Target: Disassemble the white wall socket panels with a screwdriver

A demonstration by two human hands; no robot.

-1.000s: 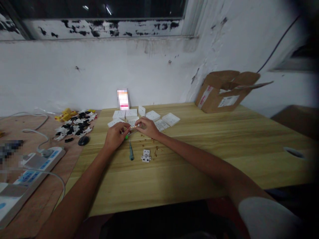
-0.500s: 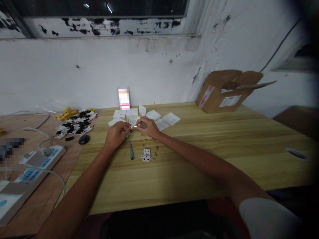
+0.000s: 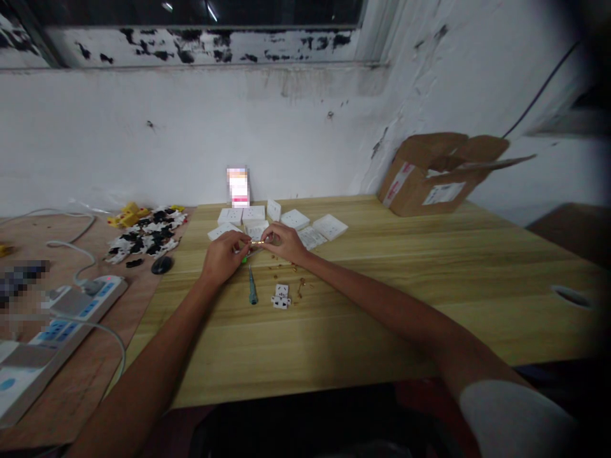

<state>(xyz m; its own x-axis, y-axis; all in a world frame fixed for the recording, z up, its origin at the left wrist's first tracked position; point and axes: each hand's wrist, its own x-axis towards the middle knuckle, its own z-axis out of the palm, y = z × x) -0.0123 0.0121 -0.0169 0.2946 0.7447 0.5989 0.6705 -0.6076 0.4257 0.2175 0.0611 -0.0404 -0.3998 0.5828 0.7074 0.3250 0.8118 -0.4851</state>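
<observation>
step: apparently lining up metal strip point(image 3: 257, 242) | left hand point(image 3: 223, 256), right hand point(image 3: 286, 244): fingertips pinched, strip between them | screwdriver point(image 3: 252, 289) below left hand | next: likely calls for steady fingertip control

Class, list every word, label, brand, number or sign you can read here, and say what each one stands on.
None can be read.
White label on the cardboard box: print too blurred.
Pink-and-white tape on the same box: marks too blurred.
Lit screen by the wall: pixelated, unreadable.
Gold-coloured strip in the fingers: too small to tell any marking.
</observation>
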